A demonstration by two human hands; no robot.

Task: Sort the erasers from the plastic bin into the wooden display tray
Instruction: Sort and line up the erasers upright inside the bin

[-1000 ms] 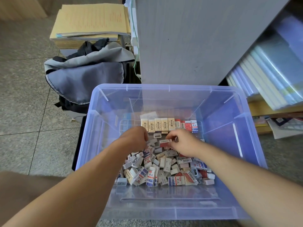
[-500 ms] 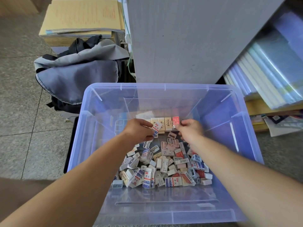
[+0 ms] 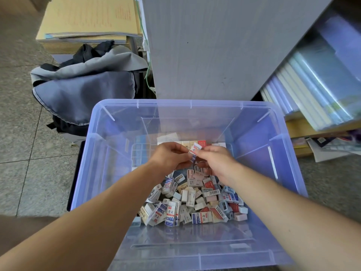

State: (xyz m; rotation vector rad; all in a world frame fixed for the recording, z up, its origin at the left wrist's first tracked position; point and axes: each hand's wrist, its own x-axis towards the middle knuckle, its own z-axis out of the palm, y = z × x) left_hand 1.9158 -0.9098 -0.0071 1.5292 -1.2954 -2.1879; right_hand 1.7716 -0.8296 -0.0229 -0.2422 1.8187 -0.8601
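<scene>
Midway over a translucent blue plastic bin, a person's left grip and right grip meet on one small eraser, a white block in a sleeve printed red and blue. Both are clenched on it: the left grip's curled fingers pinch it from the left, and the right grip's thumb and fingertips pinch its upper end from the right. The eraser is tilted and raised clear of the heap of loose erasers covering the middle of the bin's floor. Most of these are in white, blue, red or pink wrappers and lie at all angles. Just beyond the two grips, near the bin's far wall, a short row of erasers stands upright side by side, cream ones and a red one. What they stand in cannot be made out. Both bare forearms reach in over the bin's near rim. Grey tiled floor spreads to the left. Behind the bin rises a grey cabinet panel. To the right, a shelf carries leaning clear-covered booklets. At the left, a grey and black backpack slumps near the bin's far corner, with a stack of yellow paper behind it.
</scene>
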